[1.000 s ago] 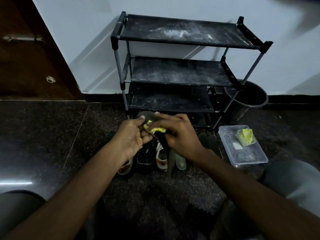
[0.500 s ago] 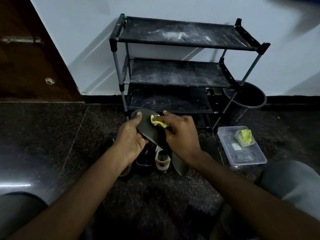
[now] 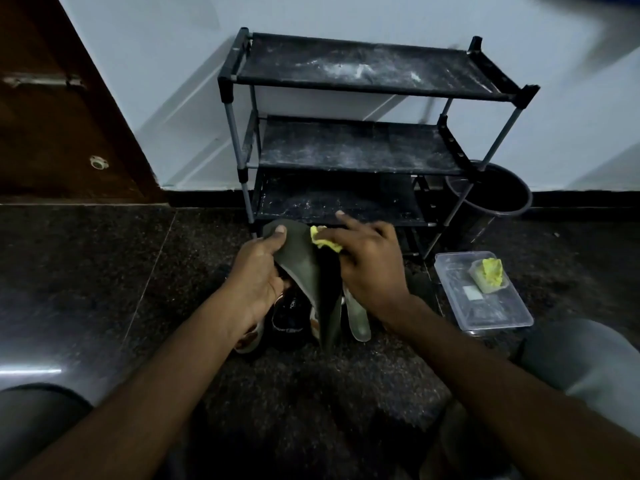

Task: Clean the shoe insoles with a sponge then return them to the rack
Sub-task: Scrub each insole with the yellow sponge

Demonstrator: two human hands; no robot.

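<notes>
One dark insole (image 3: 304, 271) is held up at centre frame, in front of the rack (image 3: 363, 147). The left hand (image 3: 256, 278) grips its left edge, thumb on top. The right hand (image 3: 367, 268) pinches a yellow sponge (image 3: 323, 241) against its upper end. Shoes (image 3: 287, 318) lie on the floor (image 3: 104, 271) beneath; a clear tub (image 3: 491, 310) sits at right.

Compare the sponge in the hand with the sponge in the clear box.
The held sponge is squashed against the dark insole under the right hand; the boxed sponge sits loose and fuller. The held sponge is partly hidden by that hand; the boxed sponge lies untouched in the clear box. Both are yellow.
</notes>
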